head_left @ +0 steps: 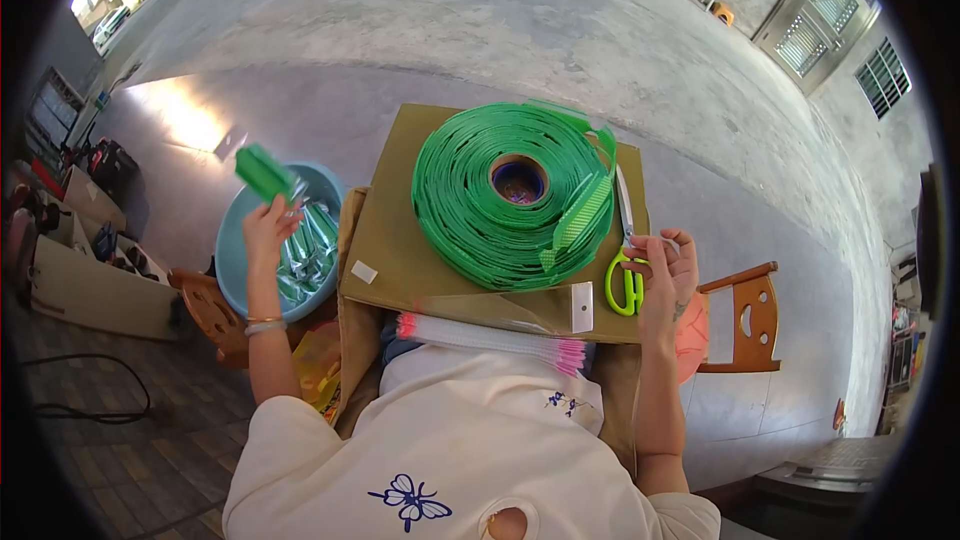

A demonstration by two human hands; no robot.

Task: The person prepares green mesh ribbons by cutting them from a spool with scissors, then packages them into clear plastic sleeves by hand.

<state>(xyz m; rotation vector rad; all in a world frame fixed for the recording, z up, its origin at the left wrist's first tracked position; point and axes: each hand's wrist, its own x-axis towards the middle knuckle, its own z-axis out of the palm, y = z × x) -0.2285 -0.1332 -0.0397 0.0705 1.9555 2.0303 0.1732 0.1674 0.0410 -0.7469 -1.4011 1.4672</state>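
My left hand (pixel 268 230) is raised over the blue basin (pixel 232 258), its fingers closed on a green packet (pixel 264 172) in clear wrapping. Several similar green packets (pixel 308 252) lie in that basin. A large roll of green mesh ribbon (pixel 460 190) rests on the brown board (pixel 385 240), its loose end at the right side. My right hand (pixel 665 258) is beside the yellow-green scissors (pixel 625 280), fingers curled and thumb near them; whether it holds anything is too small to tell. Clear plastic sleeves (pixel 500 310) lie at the board's front edge.
A bundle of white sticks with pink ends (pixel 490 338) lies across my lap. Wooden chairs stand left (pixel 215 315) and right (pixel 755 320) of the board. An open box (pixel 95 270) stands at the far left, with a black cable (pixel 110 415) on the floor.
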